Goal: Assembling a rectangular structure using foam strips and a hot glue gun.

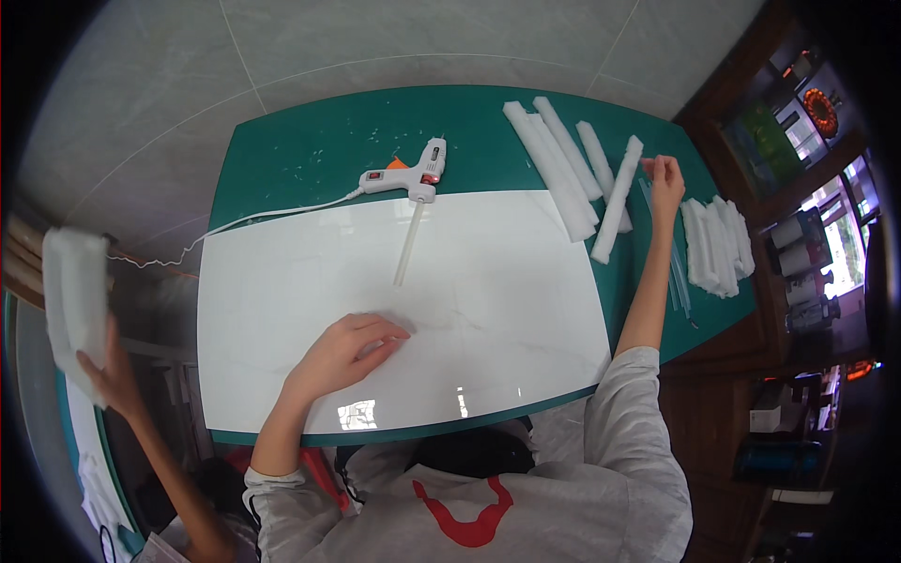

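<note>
My left hand (345, 355) rests low over the glossy white board (488, 281), its fingers loosely bent and the thumb apart, with nothing visible in it. My right hand (664, 180) is reached out to the far right, fingertips pinched together by the upper ends of several thin clear sticks (678, 277). Whether a stick is between those fingertips is too small to tell. Beside that hand lie several long white foam strips (554, 169). A white glue gun (404, 176) sits at the board's far edge, a translucent glue stick (408, 244) projecting from it over the board.
The board lies on a green table (310, 131). A white cord (272, 213) runs left from the glue gun. Shorter white foam pieces (718, 246) are bundled at the right edge. At far left another person's hand (114, 371) holds a white foam block (77, 300). Wooden shelves (741, 122) stand at right.
</note>
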`<state>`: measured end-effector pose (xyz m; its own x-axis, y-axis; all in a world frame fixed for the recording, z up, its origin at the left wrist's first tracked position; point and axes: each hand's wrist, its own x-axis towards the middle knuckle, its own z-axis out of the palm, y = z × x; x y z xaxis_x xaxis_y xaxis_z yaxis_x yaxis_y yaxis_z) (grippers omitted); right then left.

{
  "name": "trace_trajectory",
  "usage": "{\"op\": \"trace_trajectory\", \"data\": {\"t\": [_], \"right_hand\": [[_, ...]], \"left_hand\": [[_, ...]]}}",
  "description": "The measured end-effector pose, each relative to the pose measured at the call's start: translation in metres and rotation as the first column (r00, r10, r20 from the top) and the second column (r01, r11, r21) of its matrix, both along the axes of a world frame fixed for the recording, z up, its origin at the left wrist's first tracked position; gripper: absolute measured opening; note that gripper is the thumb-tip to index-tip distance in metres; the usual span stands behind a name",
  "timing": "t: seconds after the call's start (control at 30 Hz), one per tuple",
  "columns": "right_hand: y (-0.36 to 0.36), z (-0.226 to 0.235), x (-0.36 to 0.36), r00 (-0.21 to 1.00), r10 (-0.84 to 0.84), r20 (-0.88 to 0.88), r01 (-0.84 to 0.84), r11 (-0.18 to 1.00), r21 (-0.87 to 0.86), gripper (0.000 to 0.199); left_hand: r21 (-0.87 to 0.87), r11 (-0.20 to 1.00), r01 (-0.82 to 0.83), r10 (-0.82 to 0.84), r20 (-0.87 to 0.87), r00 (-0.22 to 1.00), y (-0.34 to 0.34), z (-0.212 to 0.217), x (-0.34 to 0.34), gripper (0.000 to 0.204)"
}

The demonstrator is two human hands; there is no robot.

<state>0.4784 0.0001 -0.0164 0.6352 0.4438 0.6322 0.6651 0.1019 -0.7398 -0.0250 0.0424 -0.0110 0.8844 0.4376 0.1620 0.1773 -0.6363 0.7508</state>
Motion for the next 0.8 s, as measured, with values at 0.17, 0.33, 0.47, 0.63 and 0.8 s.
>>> {"op": "trace_trajectory", "data": {"t": [0.17, 0.33, 0.47, 0.63, 0.8], "right_hand": [[-0.006, 0.017, -0.001, 0.974, 0.131, -0.183, -0.091, 0.973, 0.211, 0.017], [-0.018, 0.023, 0.016, 0.999, -0.030, -0.036, 0.037, 0.976, 0.214, 0.013], [-0.011, 0.043, -0.013, 0.952, -0.271, 0.141, 0.231, 0.940, 0.250, 0.011], [-0.021, 0.067, -0.029, 0.931, 0.268, -0.246, -0.059, 0.780, 0.623, 0.012], [-0.038, 0.078, -0.022, 0.912, 0.303, -0.276, -0.092, 0.807, 0.583, 0.014]], "left_hand": [[-0.007, 1.000, 0.000, 0.000, 0.011, 1.000, -0.001, -0.001, -0.001, 0.012], [-0.018, 1.000, 0.024, -0.024, 0.005, 1.000, -0.003, 0.005, 0.002, 0.013], [-0.026, 0.998, 0.049, -0.049, 0.004, 0.999, -0.010, 0.017, 0.000, 0.013], [0.006, 0.976, 0.219, -0.219, 0.043, 0.975, -0.023, 0.031, -0.001, 0.016], [0.004, 0.947, 0.321, -0.321, 0.039, 0.946, -0.043, 0.038, 0.003, 0.015]]}}
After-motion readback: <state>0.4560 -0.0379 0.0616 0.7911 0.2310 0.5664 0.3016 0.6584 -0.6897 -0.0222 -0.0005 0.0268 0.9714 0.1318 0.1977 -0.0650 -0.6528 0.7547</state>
